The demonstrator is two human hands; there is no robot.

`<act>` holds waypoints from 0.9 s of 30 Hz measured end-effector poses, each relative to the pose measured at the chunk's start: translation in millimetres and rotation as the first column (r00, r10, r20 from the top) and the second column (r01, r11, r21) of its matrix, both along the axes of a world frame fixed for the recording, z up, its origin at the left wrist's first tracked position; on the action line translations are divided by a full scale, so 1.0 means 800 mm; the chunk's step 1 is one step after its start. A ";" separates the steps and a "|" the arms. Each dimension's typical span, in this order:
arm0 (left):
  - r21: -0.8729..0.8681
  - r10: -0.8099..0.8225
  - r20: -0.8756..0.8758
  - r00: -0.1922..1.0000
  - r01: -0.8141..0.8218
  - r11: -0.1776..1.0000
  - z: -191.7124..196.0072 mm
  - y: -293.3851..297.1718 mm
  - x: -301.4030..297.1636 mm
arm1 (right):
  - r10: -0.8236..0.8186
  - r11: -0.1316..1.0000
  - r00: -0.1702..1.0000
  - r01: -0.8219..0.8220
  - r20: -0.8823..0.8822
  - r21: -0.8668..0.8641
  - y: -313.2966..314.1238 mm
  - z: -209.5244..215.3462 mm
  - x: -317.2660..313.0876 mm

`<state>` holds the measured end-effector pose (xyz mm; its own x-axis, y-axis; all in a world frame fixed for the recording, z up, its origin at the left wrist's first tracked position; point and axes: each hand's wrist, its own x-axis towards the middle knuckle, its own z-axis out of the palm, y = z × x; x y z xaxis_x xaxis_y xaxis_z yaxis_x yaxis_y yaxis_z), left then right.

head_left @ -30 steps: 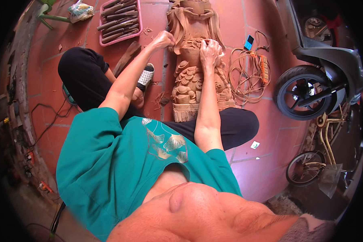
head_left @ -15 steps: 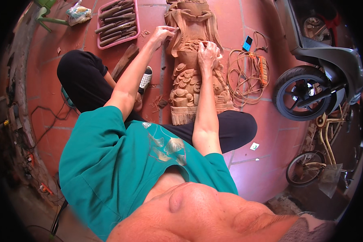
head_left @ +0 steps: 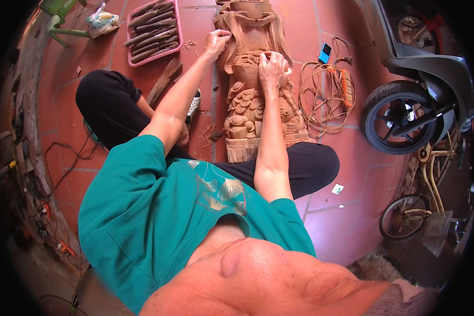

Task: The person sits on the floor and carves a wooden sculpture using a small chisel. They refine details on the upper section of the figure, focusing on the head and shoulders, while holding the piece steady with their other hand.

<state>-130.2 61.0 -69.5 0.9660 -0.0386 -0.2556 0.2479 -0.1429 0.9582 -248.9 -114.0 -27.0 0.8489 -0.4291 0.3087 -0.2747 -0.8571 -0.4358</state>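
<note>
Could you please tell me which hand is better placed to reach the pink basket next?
Likely the left hand: it is by the left edge of the brown carving, nearer the pink basket, while the right hand is over the carving, farther across.

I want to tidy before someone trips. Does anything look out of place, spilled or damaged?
Some loose clutter: wood shavings lie scattered on the floor left of the carving, a cord sprawls in untidy loops to its right, and a small white card lies by itself, as if dropped. Nothing looks plainly broken.
</note>
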 end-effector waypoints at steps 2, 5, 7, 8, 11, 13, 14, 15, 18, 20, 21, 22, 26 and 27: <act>0.216 0.009 0.247 0.969 -0.065 0.974 -0.014 -0.003 0.002 | -0.002 1.000 1.000 0.002 0.000 -0.004 0.003 0.002 0.002; 0.409 -0.230 0.313 0.921 0.088 0.908 -0.011 0.005 -0.014 | 0.017 0.999 1.000 -0.017 -0.008 0.027 0.002 0.002 -0.001; 0.397 -0.341 0.292 0.894 0.211 0.893 0.004 0.009 -0.030 | 0.006 1.000 1.000 -0.006 -0.020 -0.007 -0.004 -0.001 -0.004; 0.393 -0.393 0.305 0.867 0.261 0.881 0.007 0.015 -0.033 | 0.009 1.000 1.000 -0.010 -0.022 -0.024 -0.005 -0.001 -0.002; 0.392 -0.557 0.198 0.807 0.456 0.799 0.022 0.035 -0.027 | -0.011 1.000 1.000 0.011 -0.005 -0.030 -0.006 -0.004 -0.003; 0.346 -0.618 0.094 0.780 0.557 0.755 0.032 0.037 -0.020 | -0.021 0.999 1.000 0.021 -0.005 -0.035 -0.013 -0.006 -0.009; 0.289 -0.498 0.165 0.852 0.441 0.850 0.021 0.044 -0.015 | -0.009 1.000 1.000 0.009 0.005 -0.026 -0.007 -0.002 -0.006; 0.286 -0.410 0.150 0.900 0.357 0.889 0.012 0.045 -0.007 | 0.011 1.000 1.000 -0.011 0.005 -0.011 -0.002 0.001 -0.003; 0.203 -0.209 0.171 0.963 0.174 0.964 0.002 0.020 0.004 | 0.021 1.000 1.000 -0.021 0.002 0.014 -0.003 0.000 -0.004; 0.297 -0.129 0.192 0.973 0.068 0.952 -0.004 0.004 0.002 | 0.001 1.000 1.000 -0.002 0.017 0.020 -0.002 -0.002 -0.002; 0.344 -0.086 0.207 0.974 0.009 0.939 -0.003 0.003 0.002 | 0.005 1.000 1.000 -0.005 0.026 0.011 -0.001 -0.002 0.000; 0.274 -0.074 0.234 0.969 0.007 0.962 -0.013 0.003 0.003 | 0.012 1.000 0.999 -0.012 0.035 0.003 0.001 -0.002 0.003; 0.378 -0.366 0.243 0.898 0.260 0.889 0.004 0.021 -0.023 | -0.012 0.999 1.000 0.012 0.010 -0.036 0.001 -0.005 0.000; 0.405 -0.452 0.195 0.870 0.348 0.845 0.017 0.023 -0.031 | -0.021 0.999 1.000 0.021 0.003 -0.038 -0.004 -0.007 -0.002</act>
